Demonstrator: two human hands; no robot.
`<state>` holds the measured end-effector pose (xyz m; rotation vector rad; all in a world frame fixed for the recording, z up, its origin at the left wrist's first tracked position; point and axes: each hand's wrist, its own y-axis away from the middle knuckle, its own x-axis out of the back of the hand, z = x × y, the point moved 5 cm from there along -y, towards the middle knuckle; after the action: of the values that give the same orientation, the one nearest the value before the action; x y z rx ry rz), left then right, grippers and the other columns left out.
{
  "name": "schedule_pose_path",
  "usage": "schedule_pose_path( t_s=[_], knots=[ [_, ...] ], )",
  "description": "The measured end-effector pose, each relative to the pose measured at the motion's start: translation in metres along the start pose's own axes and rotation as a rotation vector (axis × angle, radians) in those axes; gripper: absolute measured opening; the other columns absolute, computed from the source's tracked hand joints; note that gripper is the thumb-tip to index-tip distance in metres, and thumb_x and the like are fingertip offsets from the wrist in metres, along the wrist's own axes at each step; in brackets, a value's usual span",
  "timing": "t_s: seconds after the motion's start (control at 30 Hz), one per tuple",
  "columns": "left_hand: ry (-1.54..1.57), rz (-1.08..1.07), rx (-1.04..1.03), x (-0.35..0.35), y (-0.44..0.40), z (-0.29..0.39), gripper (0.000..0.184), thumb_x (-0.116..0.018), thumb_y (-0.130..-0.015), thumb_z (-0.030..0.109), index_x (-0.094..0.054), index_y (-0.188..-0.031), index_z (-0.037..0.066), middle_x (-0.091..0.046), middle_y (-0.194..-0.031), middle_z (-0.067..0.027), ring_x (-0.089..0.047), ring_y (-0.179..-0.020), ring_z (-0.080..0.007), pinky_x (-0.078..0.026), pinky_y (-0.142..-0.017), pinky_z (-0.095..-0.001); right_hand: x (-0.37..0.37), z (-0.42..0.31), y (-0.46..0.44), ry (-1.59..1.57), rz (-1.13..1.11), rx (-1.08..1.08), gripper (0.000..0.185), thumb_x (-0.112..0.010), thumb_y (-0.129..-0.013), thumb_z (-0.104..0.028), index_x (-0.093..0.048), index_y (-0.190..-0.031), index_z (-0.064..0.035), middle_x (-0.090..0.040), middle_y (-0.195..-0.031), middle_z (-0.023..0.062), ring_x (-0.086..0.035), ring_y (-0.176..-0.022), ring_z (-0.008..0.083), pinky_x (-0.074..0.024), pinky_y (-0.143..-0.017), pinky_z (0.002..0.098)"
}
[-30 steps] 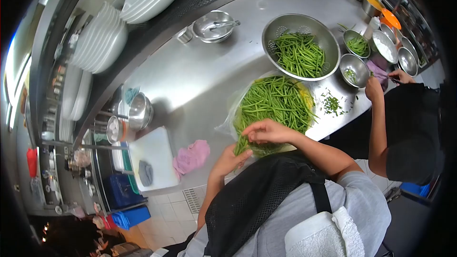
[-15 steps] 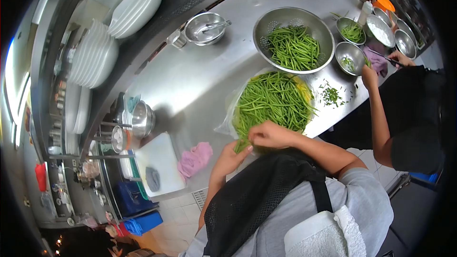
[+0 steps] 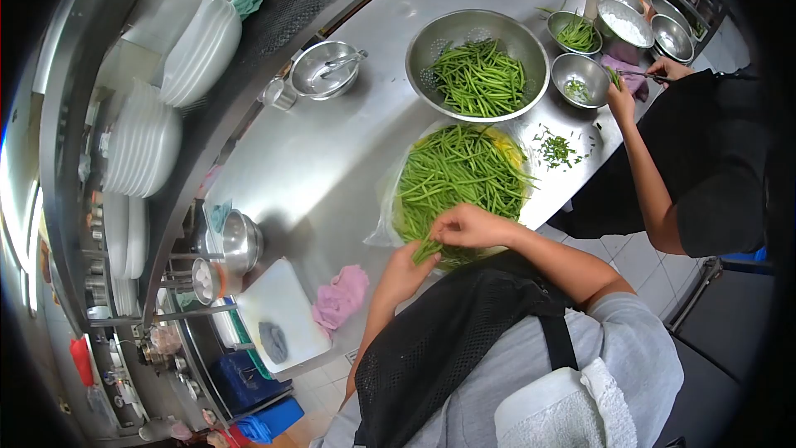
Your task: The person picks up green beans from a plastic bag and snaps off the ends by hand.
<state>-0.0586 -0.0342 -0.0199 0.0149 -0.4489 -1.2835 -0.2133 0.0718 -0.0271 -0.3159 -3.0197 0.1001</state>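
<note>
My left hand (image 3: 405, 272) is closed around a small bunch of green beans (image 3: 426, 250), just in front of a large pile. Bent over the tips of that bunch, my right hand (image 3: 469, 226) pinches at the bean ends with thumb and fingers. The big heap of green beans (image 3: 460, 170) lies in an open clear plastic bag (image 3: 383, 228) on the steel counter. Behind it stands a wide metal colander (image 3: 419, 41) partly filled with more green beans (image 3: 481, 79).
At right, a co-worker's hand (image 3: 619, 102) holds beans over a steel bowl (image 3: 580, 66); their other hand (image 3: 668, 69) holds a dark-handled tool. Cut bits (image 3: 557, 149) lie scattered nearby. A pink cloth (image 3: 341, 294) and white cutting board (image 3: 284, 303) sit left. Plates (image 3: 145, 141) fill a shelf.
The camera view has turned slightly, so the counter items shift left. My hands stay together at the bunch, with the right fingers still on its tips.
</note>
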Motion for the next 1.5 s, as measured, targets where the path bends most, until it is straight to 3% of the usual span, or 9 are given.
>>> schedule_pose_path(
  t_s=[0.2, 0.53, 0.63, 0.73, 0.83, 1.03, 1.17, 1.3, 1.5],
  knots=[
    [-0.155, 0.04, 0.093, 0.004, 0.007, 0.019, 0.032, -0.071, -0.095, 0.018, -0.066, -0.12, -0.002, -0.073, -0.099, -0.0215, -0.068, -0.087, -0.0274, -0.053, -0.083, -0.0379, 0.0, -0.016, 0.001, 0.192, -0.131, -0.053, 0.018, -0.068, -0.086, -0.014, -0.071, -0.093, 0.0014, -0.063, -0.068, 0.0136, -0.055, -0.058, 0.0259, -0.0486, -0.062, 0.0397],
    [0.026, 0.028, 0.091, -0.001, 0.02, -0.012, 0.033, -0.072, -0.096, 0.023, -0.067, -0.116, -0.003, -0.072, -0.091, -0.0162, -0.065, -0.081, -0.0217, -0.052, -0.079, -0.0382, -0.017, -0.002, -0.018, 0.248, -0.37, -0.024, 0.023, -0.059, -0.091, -0.017, -0.066, -0.081, 0.0022, -0.062, -0.068, 0.01, -0.056, -0.059, 0.0221, -0.0457, -0.059, 0.0388],
    [0.146, 0.126, 0.14, 0.004, 0.022, -0.015, 0.033, -0.072, -0.097, 0.027, -0.069, -0.113, -0.002, -0.069, -0.085, -0.0091, -0.061, -0.078, -0.0169, -0.051, -0.073, -0.0346, -0.028, 0.015, -0.023, -0.238, -0.221, -0.011, 0.022, -0.056, -0.092, -0.014, -0.065, -0.08, 0.0026, -0.061, -0.069, 0.0062, -0.052, -0.058, 0.0175, -0.0424, -0.055, 0.0346],
    [0.294, 0.183, 0.219, 0.014, 0.021, -0.019, 0.032, -0.073, -0.097, 0.028, -0.07, -0.109, -0.001, -0.066, -0.081, -0.002, -0.058, -0.074, -0.0112, -0.048, -0.067, -0.0297, -0.043, 0.036, -0.022, -1.107, -0.114, -0.325, 0.019, -0.05, -0.091, -0.007, -0.064, -0.091, 0.006, -0.055, -0.071, 0.0073, -0.045, -0.06, 0.0123, -0.0365, -0.055, 0.0255],
    [0.339, 0.166, 0.225, 0.013, 0.021, -0.016, 0.03, -0.075, -0.096, 0.027, -0.07, -0.107, 0.0, -0.064, -0.08, 0.0012, -0.056, -0.072, -0.008, -0.046, -0.064, -0.0267, -0.029, 0.034, -0.028, -1.153, -0.086, -0.218, 0.02, -0.047, -0.091, -0.006, -0.063, -0.093, 0.0056, -0.056, -0.076, 0.0084, -0.048, -0.062, 0.0132, -0.0385, -0.055, 0.0255],
    [0.182, 0.077, 0.166, 0.009, 0.017, -0.007, 0.031, -0.078, -0.093, 0.024, -0.07, -0.108, -0.002, -0.068, -0.085, -0.0008, -0.059, -0.078, -0.0089, -0.049, -0.07, -0.0275, -0.011, 0.025, -0.029, -0.836, -0.053, -0.225, 0.03, -0.047, -0.095, -0.005, -0.068, -0.114, 0.0019, -0.067, -0.091, 0.0057, -0.053, -0.068, 0.0088, -0.0418, -0.059, 0.0238],
    [0.127, -0.081, 0.1, 0.004, 0.011, -0.006, 0.035, -0.078, -0.094, 0.026, -0.07, -0.113, -0.002, -0.072, -0.093, -0.003, -0.061, -0.086, -0.0103, -0.051, -0.078, -0.0302, -0.023, 0.016, -0.021, -0.617, -0.29, -0.271, 0.03, -0.056, -0.099, -0.012, -0.068, -0.123, 0.0011, -0.065, -0.088, 0.0007, -0.054, -0.072, 0.0065, -0.0429, -0.063, 0.0221],
    [0.073, -0.142, 0.112, 0.005, 0.008, 0.006, 0.037, -0.077, -0.094, 0.028, -0.07, -0.116, -0.001, -0.072, -0.094, -0.0031, -0.061, -0.088, -0.0104, -0.051, -0.081, -0.0312, -0.027, 0.013, -0.022, -0.321, -0.327, -0.07, 0.031, -0.062, -0.097, -0.012, -0.069, -0.125, -0.0013, -0.063, -0.086, -0.0027, -0.06, -0.081, 0.0079, -0.0495, -0.083, 0.0258],
    [0.339, -0.143, 0.323, 0.005, 0.007, -0.014, 0.03, -0.071, -0.098, 0.03, -0.065, -0.101, 0.001, -0.059, -0.076, -0.0003, -0.052, -0.064, -0.0079, -0.044, -0.058, -0.0265, -0.029, 0.008, -0.023, -0.37, -0.11, -0.043, 0.014, -0.067, -0.096, -0.008, -0.071, -0.108, -0.0019, -0.068, -0.092, 0.0012, -0.062, -0.089, 0.0083, -0.0506, -0.083, 0.0289]
  ],
)
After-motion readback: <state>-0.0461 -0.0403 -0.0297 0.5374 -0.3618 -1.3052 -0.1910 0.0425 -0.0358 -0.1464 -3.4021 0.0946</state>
